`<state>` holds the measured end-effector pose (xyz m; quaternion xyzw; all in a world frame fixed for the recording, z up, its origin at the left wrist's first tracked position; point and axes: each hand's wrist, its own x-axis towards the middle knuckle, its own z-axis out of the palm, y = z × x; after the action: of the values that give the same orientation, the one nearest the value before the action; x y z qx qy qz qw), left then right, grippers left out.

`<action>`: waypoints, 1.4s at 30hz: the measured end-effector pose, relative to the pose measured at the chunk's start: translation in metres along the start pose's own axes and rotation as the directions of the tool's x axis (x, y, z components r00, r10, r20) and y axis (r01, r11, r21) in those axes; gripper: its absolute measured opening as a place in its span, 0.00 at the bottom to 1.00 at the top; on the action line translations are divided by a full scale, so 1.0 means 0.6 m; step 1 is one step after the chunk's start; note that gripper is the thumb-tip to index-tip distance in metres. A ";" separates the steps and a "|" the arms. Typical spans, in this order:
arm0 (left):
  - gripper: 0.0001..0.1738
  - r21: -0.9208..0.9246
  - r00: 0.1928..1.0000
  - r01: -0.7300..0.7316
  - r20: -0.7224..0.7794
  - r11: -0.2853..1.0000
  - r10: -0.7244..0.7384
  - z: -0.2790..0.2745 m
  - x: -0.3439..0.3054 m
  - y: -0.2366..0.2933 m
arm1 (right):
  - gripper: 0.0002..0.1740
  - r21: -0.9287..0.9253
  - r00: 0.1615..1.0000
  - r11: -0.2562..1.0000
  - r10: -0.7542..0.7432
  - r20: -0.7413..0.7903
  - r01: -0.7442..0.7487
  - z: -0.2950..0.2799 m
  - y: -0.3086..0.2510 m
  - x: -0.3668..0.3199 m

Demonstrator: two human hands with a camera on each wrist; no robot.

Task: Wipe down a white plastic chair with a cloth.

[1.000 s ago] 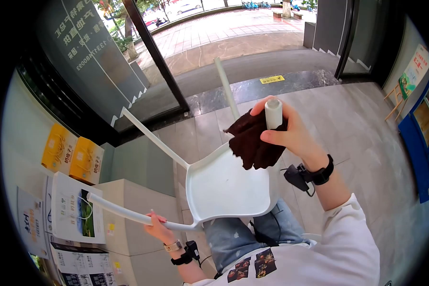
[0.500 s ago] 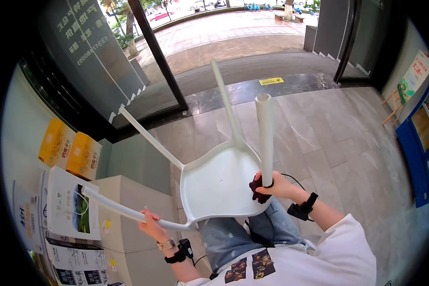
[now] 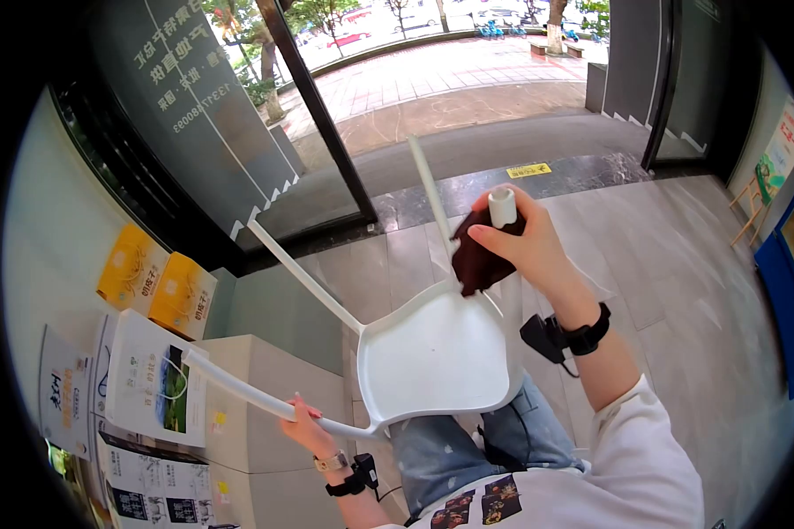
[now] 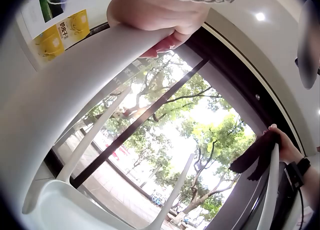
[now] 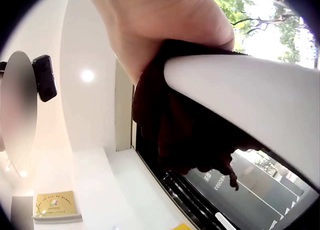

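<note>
A white plastic chair rests against the person's lap in the head view, its legs sticking up and outward. My left hand grips one leg at the near left. Near the tip of the near right leg, my right hand holds a dark brown cloth wrapped about it. Loose folds of the cloth hang below the leg in the right wrist view. The two far legs stand free of both hands.
Yellow boxes and a white paper bag stand at the left by a pale cabinet. Glass doors open onto paving ahead. A blue stand and an easel sign are at the right.
My right hand slid with the cloth from the leg's tip down to near the seat, then back up to the tip. The left hand keeps its grip on its leg.
</note>
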<state>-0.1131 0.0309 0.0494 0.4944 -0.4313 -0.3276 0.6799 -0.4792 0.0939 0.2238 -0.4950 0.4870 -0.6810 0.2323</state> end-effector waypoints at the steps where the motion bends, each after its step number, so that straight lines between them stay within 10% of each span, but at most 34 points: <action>1: 0.10 0.000 1.000 0.004 -0.006 1.000 -0.004 0.003 -0.002 0.003 | 0.13 -0.032 0.998 0.998 0.050 -0.034 -0.051 0.002 0.005 -0.004; 4: 0.10 -0.013 1.000 0.007 -0.016 1.000 -0.007 0.007 -0.003 0.003 | 0.13 -0.064 0.955 0.957 0.274 -0.111 -0.281 0.009 0.016 -0.043; 23: 0.09 -0.025 0.996 0.033 -0.080 0.999 -0.035 -0.031 -0.011 0.007 | 0.09 0.044 0.943 0.961 0.275 -0.185 -0.272 0.032 0.144 -0.140; 30: 0.10 -0.043 0.993 0.030 -0.109 0.999 -0.034 -0.047 -0.005 0.000 | 0.13 -0.293 0.990 0.956 -0.011 -0.143 -0.032 0.046 0.104 -0.128; 37: 0.10 -0.061 0.995 0.033 -0.091 0.998 -0.039 -0.048 -0.005 -0.010 | 0.16 0.057 0.969 0.998 -0.014 -0.248 0.029 0.083 -0.018 -0.060; 41: 0.10 -0.047 0.996 0.052 -0.068 0.998 -0.055 -0.026 -0.003 -0.009 | 0.14 -0.262 0.912 0.930 -0.322 -0.252 0.257 0.064 0.017 -0.032; 42: 0.10 -0.044 0.996 0.050 -0.065 0.998 -0.053 -0.019 -0.005 -0.004 | 0.14 -0.195 0.938 0.969 -0.202 -0.283 0.151 0.059 0.016 -0.032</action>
<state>-0.1043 0.0371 0.0448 0.5015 -0.3887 -0.3375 0.6953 -0.4415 0.0898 0.2081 -0.4456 0.5265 -0.7223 0.0502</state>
